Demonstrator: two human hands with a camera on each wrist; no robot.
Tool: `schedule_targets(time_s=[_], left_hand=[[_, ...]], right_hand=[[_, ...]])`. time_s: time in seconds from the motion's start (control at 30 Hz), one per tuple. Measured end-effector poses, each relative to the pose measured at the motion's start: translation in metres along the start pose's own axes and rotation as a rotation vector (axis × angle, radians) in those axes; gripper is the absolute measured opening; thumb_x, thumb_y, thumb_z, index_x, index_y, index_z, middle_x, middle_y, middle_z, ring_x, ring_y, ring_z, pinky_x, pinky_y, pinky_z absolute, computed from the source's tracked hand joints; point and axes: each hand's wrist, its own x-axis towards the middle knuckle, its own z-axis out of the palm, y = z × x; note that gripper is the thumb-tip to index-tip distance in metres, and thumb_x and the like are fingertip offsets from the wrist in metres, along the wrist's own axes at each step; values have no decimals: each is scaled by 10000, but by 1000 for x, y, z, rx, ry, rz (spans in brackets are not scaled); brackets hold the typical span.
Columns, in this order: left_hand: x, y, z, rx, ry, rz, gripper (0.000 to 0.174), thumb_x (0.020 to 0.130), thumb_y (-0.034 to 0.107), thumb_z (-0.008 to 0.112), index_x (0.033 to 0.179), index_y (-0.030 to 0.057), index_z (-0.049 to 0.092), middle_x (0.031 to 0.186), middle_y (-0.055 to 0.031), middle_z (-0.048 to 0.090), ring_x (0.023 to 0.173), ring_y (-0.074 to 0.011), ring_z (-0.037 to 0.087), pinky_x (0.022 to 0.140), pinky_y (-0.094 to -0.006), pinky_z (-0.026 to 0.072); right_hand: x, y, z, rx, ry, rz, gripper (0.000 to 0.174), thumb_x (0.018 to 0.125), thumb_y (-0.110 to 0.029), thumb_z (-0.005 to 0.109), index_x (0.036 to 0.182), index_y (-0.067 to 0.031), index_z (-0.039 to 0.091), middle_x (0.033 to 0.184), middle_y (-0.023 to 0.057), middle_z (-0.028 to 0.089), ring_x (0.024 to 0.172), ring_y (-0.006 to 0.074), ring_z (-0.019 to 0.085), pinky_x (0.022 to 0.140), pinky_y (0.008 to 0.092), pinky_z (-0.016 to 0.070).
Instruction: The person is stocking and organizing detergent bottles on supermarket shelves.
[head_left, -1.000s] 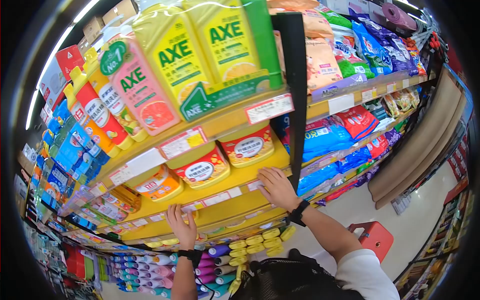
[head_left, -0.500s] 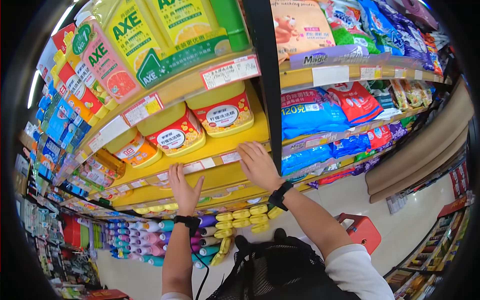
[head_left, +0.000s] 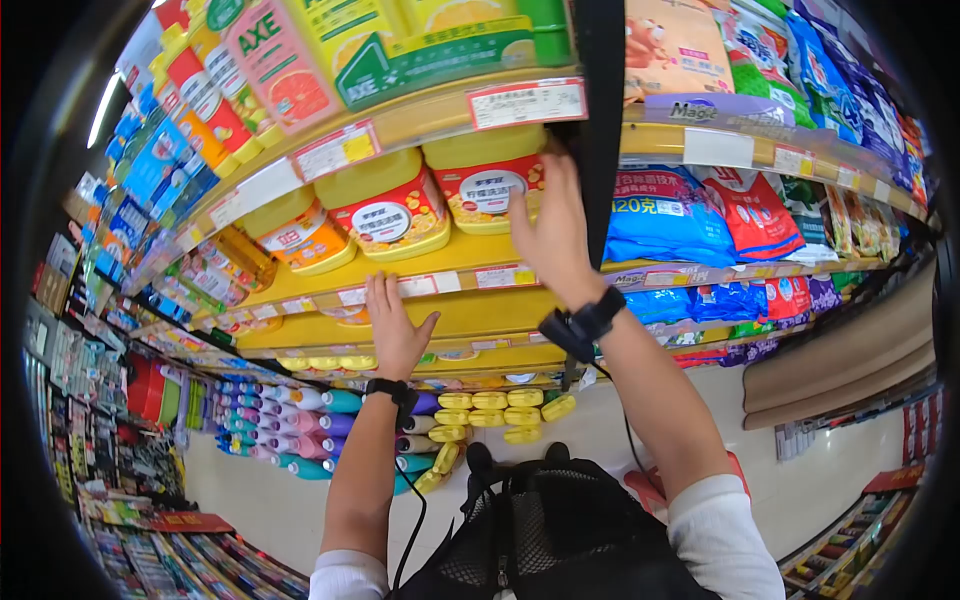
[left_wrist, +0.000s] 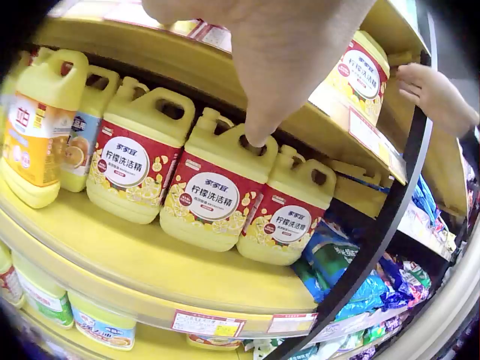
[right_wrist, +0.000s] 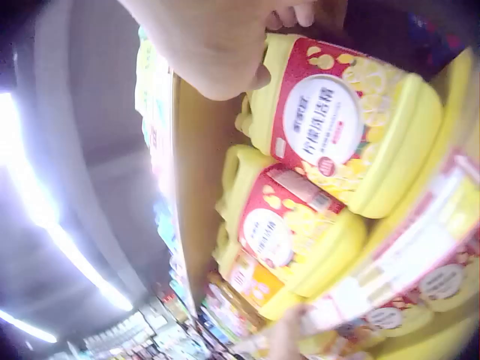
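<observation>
My right hand [head_left: 558, 235] is at the right end of a yellow jug of dish soap [head_left: 482, 192] with a red lemon label. Its fingers reach along the jug's side, and the thumb lies in front of the label. In the right wrist view the hand [right_wrist: 217, 41] overlaps the top of this jug [right_wrist: 341, 124]. A matching jug [head_left: 385, 215] stands just left of it. My left hand [head_left: 398, 335] rests on the shelf's front edge, fingers extended and thumb spread. In the left wrist view that hand [left_wrist: 281, 60] hangs over jugs [left_wrist: 210, 195] on the shelf below.
A black upright post [head_left: 598, 150] divides this shelf from bags of laundry powder [head_left: 655, 215] on the right. Above stand AXE bottles [head_left: 275, 60] behind a price rail. An orange-labelled jug [head_left: 300, 235] stands farther left. Bottles [head_left: 290, 425] lie stacked low down, near the floor.
My right hand has left the shelf edge and moved up to the right side of the rightmost jug. The left hand stays at the shelf edge. The head view has shifted.
</observation>
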Motion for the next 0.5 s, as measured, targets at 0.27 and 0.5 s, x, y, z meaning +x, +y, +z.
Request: schedule_targets(time_s=[0.27, 0.5], left_hand=[[-2, -1, -9, -32, -80, -20, 991, 684, 230, 855, 1436, -38, 269, 1506, -278, 241, 1431, -450, 177, 1170, -489, 232], [0, -1, -11, -33, -97, -28, 1023, 679, 265, 860, 1442, -48, 254, 1511, -287, 223, 1435, -453, 162, 1171, -495, 223]], right_hand=[[73, 34, 51, 117, 110, 134, 348, 854, -180, 646, 1141, 13, 597, 1121, 258, 638, 1074, 428, 593, 924, 437, 469], [77, 37, 51, 181, 124, 90, 325, 834, -137, 625, 1119, 19, 615, 1051, 264, 664, 1041, 418, 625, 877, 417, 490]])
